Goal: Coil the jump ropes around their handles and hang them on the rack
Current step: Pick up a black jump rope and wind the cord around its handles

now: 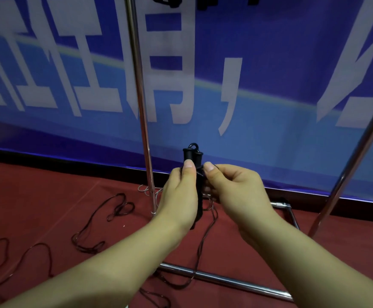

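Observation:
My left hand (180, 196) grips two black jump-rope handles (192, 155) held upright side by side, thumb pressed near their tops. My right hand (232, 185) pinches the thin dark rope against the handles just below the caps. The loose part of this rope (203, 243) hangs down from the handles to the red floor. A chrome rack post (140, 101) rises just behind my hands. Dark shapes (170, 0) hang at the very top edge, cut off by the frame.
Other thin ropes (114, 210) lie tangled on the red carpet (48, 196) at the left. The rack's chrome base bar (225, 280) crosses the floor below my arms, and a slanted post (358, 163) stands at the right. A blue banner (270, 63) covers the wall behind.

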A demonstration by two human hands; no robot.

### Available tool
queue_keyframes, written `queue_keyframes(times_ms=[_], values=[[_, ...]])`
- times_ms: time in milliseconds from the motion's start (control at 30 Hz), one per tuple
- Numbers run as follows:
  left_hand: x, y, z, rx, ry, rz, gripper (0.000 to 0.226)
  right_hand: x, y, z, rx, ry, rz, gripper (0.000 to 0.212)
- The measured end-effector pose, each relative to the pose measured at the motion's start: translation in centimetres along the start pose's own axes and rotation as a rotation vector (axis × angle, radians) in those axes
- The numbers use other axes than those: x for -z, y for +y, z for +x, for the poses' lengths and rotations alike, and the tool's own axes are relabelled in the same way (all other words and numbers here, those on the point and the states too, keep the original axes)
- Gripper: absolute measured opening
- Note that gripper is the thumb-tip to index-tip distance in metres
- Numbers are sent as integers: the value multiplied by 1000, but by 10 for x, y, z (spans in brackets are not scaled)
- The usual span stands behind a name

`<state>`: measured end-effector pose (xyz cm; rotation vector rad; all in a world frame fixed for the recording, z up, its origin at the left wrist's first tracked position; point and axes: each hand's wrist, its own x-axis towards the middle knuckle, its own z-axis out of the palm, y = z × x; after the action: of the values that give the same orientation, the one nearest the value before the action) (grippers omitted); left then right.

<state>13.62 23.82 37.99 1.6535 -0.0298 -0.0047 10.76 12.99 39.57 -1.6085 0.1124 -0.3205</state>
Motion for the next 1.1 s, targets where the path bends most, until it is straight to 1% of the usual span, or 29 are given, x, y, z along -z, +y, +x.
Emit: queue_keyframes(times_ms=[67,167,267,333,467,600,733,933,1000,1100], values=[[2,1,1,-5,-5,22,59,5,-5,-1,-97,-34,94,26],[4,1,0,-60,-35,82,52,12,-10,-2,-157,-45,109,30],[4,-1,-1,-125,-63,162,46,19,-16,-1,-87,38,-37,32],[4,-3,-2,-144,-95,184,43,22,-18,-1,-65,83,-79,33],[1,-5,-3,-192,-144,194,46,25,-22,-3,-72,111,-62,36],[0,-9,0,-250,-199,194,47,28,-23,-4,-64,103,-5,34],[1,-12,-1,-255,-179,229,50,30,-26,-5,-30,75,-49,29],[2,-5,-3,-265,-180,186,44,33,-29,-4,-85,23,54,27],[2,-4,-5,-274,-187,200,47,34,-29,-4,-80,41,67,27],[1,-3,-9,-275,-212,189,43,35,-29,-4,-97,71,114,27]])
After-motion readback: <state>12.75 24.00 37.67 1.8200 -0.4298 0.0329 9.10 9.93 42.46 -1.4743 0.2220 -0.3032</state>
